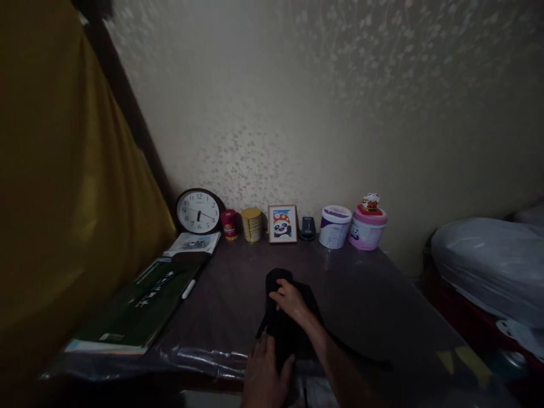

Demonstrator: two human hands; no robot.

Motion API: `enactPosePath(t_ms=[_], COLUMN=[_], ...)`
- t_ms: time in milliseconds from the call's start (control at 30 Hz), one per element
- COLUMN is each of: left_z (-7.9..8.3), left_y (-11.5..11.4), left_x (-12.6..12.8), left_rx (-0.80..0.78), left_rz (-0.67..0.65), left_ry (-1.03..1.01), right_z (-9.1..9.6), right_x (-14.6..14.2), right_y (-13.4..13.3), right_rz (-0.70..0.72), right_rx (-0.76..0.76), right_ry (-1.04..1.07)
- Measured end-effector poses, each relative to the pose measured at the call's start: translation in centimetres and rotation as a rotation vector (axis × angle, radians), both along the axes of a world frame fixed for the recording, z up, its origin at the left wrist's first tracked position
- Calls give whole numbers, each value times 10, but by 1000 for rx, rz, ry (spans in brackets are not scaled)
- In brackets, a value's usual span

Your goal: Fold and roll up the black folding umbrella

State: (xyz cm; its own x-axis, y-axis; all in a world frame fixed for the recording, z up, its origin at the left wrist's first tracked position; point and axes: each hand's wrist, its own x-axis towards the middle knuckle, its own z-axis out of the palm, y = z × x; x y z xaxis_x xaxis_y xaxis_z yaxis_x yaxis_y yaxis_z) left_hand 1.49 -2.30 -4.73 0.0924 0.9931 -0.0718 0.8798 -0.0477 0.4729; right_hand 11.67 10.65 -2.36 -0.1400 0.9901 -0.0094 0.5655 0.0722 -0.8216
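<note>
A black, soft-looking item (306,294), probably cloth, lies near the table's front edge. Its upper end is rounded, and a thin dark strap-like piece trails off to the right. My right hand (289,297) reaches across its upper part, with bent fingers gripping the dark material near the rounded end. Lower down, my left hand (264,368) rests on the near left part, fingers stretched out and thumb apart. Dim light hides the item's folds and exact kind.
Along the wall stand a clock (198,211), a red can (229,225), a yellow ridged container (251,225), a framed panda picture (282,224), a small black object (307,228), a white tub (335,228) and a pink tub (367,232). A green book (147,300) lies left, beside a yellow curtain (72,198).
</note>
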Motion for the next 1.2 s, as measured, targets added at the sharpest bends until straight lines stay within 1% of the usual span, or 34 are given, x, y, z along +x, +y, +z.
enactPosePath(t_ms=[100,167,233,300,367,433,500,533,567,633,700,800,867,933,1000,1067,1133,1200], left_z=[-3,-1,2,8,12,12,10,7,5,-1,-5,-9,-10,-10,-11,-11,-12,-14], left_y=[-4,-7,-9,-10,-10,-9,-8,-7,-7,-6,-5,-4,-4,-4,-5,-5,-6,-6], left_x=[-2,-2,-3,-3,-4,-4,-4,-4,-4,-5,-5,-6,-6,-5,-5,-5,-5,-5], left_rx=[34,66,96,87,36,-7,4,18,30,45,52,65,78,82,85,94,105,109], left_rz=[44,64,41,-19,-56,-49,-31,-28,-28,-33,-56,-62,-49,-38,-29,-21,-7,-6], left_ry=[-163,-262,-303,-257,-158,-76,-37,-27,-22,-17,-16,-5,-2,-9,-17,-20,-18,-17], right_z=[8,12,13,15,16,19,20,19,18,13,4,-11,-19,-22,-21,-18,-14,-12], right_x=[-2,-5,-7,-10,-10,-8,-2,2,7,17,25,30,29,27,24,22,20,15], right_y=[-4,-6,-7,-10,-15,-24,-35,-42,-48,-59,-63,-52,-34,-10,13,29,32,20], right_rz=[24,39,67,88,102,150,226,242,236,177,150,218,254,252,209,119,24,-3], right_rx=[-4,6,29,50,79,120,194,250,312,435,517,572,576,558,533,519,523,518], right_ry=[-102,-159,-192,-219,-234,-203,-115,-73,-41,-18,-29,-86,-142,-191,-242,-302,-340,-336])
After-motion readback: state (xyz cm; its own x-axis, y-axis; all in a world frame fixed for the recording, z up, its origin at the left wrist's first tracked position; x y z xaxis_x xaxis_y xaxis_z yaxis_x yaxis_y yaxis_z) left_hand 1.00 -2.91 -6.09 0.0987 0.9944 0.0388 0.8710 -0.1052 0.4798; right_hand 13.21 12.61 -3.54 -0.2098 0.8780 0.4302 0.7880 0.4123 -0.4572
